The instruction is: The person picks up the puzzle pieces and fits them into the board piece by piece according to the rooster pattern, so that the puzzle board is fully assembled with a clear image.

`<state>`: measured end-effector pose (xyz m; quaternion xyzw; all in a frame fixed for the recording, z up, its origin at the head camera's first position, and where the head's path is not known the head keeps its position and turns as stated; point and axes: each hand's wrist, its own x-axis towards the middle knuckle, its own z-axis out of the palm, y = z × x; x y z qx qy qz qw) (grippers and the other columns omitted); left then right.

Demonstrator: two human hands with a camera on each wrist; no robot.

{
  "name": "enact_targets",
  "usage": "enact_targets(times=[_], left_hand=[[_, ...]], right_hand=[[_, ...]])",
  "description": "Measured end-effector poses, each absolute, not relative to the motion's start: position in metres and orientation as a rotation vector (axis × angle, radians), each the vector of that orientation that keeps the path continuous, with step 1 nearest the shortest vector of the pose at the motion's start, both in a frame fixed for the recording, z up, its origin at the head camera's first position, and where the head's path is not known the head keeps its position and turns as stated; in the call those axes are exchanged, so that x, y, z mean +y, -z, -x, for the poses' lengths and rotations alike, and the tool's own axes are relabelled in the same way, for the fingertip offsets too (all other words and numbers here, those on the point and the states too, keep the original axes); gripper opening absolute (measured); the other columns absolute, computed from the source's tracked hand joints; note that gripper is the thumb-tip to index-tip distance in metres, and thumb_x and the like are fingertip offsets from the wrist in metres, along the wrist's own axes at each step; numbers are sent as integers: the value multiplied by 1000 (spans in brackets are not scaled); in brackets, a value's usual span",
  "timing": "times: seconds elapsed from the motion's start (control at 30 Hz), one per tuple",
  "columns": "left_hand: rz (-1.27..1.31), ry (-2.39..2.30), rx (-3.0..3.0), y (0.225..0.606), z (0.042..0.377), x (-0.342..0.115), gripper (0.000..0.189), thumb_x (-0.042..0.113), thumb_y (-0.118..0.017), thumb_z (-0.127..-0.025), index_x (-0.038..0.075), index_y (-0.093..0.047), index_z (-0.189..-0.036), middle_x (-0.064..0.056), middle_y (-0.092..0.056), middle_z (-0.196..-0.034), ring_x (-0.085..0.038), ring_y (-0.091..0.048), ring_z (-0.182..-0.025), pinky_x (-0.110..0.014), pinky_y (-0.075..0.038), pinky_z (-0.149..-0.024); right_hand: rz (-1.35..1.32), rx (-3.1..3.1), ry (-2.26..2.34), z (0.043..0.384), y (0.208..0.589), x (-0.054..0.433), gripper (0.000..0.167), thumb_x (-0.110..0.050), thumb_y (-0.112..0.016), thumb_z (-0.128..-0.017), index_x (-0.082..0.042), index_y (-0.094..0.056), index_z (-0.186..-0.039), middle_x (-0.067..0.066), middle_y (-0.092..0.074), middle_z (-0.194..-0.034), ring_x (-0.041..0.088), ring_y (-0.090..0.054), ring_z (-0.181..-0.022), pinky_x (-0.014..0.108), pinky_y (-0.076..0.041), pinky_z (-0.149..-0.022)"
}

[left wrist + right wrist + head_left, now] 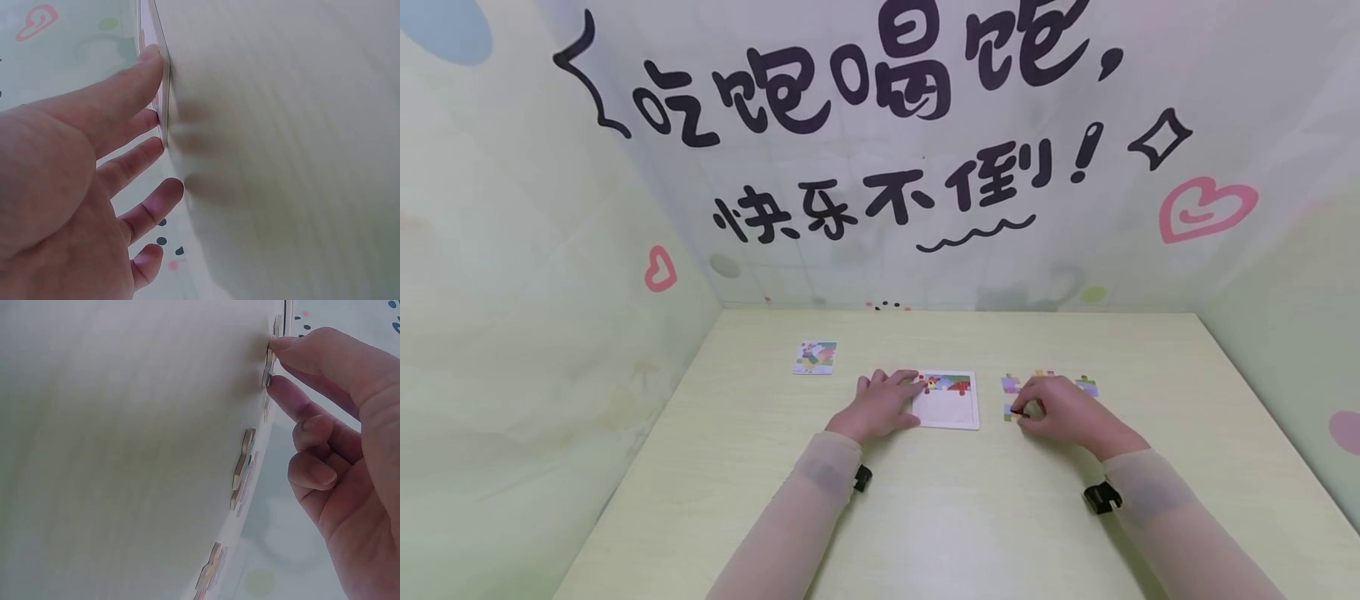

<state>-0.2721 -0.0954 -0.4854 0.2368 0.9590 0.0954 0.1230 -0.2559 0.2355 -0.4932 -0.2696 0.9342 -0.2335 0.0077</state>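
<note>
A white puzzle tray (945,411) lies on the table, with colourful joined pieces (950,383) along its far side and a bare surface nearer me. My left hand (877,406) rests at the tray's left side, its thumb and some fingertips touching the edge. In the left wrist view, the fingers of that hand (94,162) are spread. To the right of the tray, my right hand (1063,410) pinches a small puzzle piece (1011,411) between thumb and index finger. The right wrist view shows this piece (269,367) at table level, the other fingers curled in.
Loose puzzle pieces lie around my right hand, including one pink piece (1011,384) and a green-blue piece (1087,385). A small picture card (816,357) lies at the back left. Printed walls (880,275) border the table (917,533) at the back and both sides.
</note>
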Motion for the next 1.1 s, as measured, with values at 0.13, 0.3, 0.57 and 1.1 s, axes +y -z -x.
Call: enact_targets(times=[0.13, 0.3, 0.57, 1.1], left_hand=[[-690, -276, 2799, 486, 272, -95, 70, 43, -69, -97, 26, -43, -159, 4, -32, -169, -26, -40, -133, -45, -30, -103], [-691, -268, 2801, 485, 272, -94, 70, 44, -69, -97, 26, -42, -159, 5, -32, -169, -26, -40, -135, -46, -31, -105], [-690, -277, 2794, 483, 271, -95, 69, 43, -70, -97, 27, -43, -159, 5, -32, -169, -26, -40, -134, -46, -30, -104], [-691, -283, 2805, 489, 274, -96, 70, 44, -71, -96, 28, -43, -158, 6, -33, -169, -24, -40, -132, -46, -29, -103]], right_hand=[[848, 2923, 745, 255, 493, 236, 14, -5, -80, -83, -15, -81, -93, -5, -74, -94, 16, -69, -89, 59, -42, -111], [884, 2940, 775, 256, 493, 234, 15, -3, -81, -82, -15, -81, -92, -5, -74, -93, 15, -68, -87, 61, -41, -111], [908, 2939, 771, 260, 493, 223, 13, -8, -82, -84, -18, -81, -92, -4, -74, -98, 12, -57, -74, 39, -53, -83], [999, 2900, 786, 269, 490, 194, 10, -10, -79, -88, -17, -82, -94, -5, -74, -100, 14, -68, -90, 35, -57, -82]])
